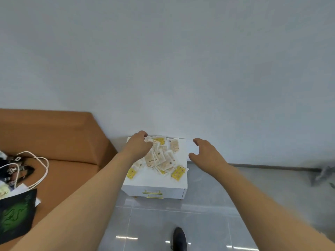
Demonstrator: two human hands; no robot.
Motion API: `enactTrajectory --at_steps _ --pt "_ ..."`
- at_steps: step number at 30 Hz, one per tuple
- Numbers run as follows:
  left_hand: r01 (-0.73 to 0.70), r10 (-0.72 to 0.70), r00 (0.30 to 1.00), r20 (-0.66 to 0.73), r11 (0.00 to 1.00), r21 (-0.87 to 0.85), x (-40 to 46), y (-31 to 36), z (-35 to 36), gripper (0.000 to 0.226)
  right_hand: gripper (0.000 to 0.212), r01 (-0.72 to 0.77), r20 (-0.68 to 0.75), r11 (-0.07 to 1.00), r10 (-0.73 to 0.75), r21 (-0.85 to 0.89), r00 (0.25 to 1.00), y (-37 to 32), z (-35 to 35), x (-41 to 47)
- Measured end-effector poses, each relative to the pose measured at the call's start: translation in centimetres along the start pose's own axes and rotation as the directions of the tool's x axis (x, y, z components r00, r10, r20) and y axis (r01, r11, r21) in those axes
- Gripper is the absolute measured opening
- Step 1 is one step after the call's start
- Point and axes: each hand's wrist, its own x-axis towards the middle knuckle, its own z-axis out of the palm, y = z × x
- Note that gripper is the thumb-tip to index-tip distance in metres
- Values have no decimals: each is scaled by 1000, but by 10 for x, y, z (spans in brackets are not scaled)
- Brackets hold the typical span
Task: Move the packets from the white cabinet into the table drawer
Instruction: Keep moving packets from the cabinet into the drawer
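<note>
Two bare arms reach forward from the bottom of the view over a grey tiled floor (pixel 181 211), with a dark shoe (pixel 179 239) planted at six o'clock, which suggests the person stands close and leans in. Beyond the shoe sits the low white cabinet (pixel 155 185), its gold drawer handles (pixel 153 194) facing the person and the drawers shut. On its top lies a loose heap of packets (pixel 161 158), pale ones overlapping in the middle and yellow ones thrown out toward seven and five o'clock (scattered like that, they probably want gathering before they can be lifted). The left hand (pixel 139 144) rests at the heap's ten o'clock edge, fingers curled down onto the far packets; whether it has a real grip on any I cannot tell. The right hand (pixel 206 154) hovers at three o'clock, just beside the cabinet's edge, fingers spread and holding nothing, likely placed to sweep in from the opposite side. At nine o'clock an orange sofa (pixel 54 138) carries bags (pixel 17 196) with white cord handles. Farthest off, the plain wall (pixel 172 60) stands behind the cabinet. No table drawer is in sight.
</note>
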Motion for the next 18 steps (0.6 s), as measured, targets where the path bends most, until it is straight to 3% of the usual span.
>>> enactTrajectory --at_steps 5,12,15,18 --pt "-83 63 986 157 989 122 87 -31 16 53 61 -86 90 996 84 17 992 -8 55 97" --pt "-117 -79 910 407 892 436 210 -185 58 56 57 -261 200 965 253 11 946 -4 187 207" --pt "-254 -77 860 504 792 555 251 -253 102 54 54 -323 198 946 322 -32 926 10 250 254" --pt "-449 24 815 579 658 605 274 -304 145 58 56 -353 179 932 363 -84 915 20 309 289"
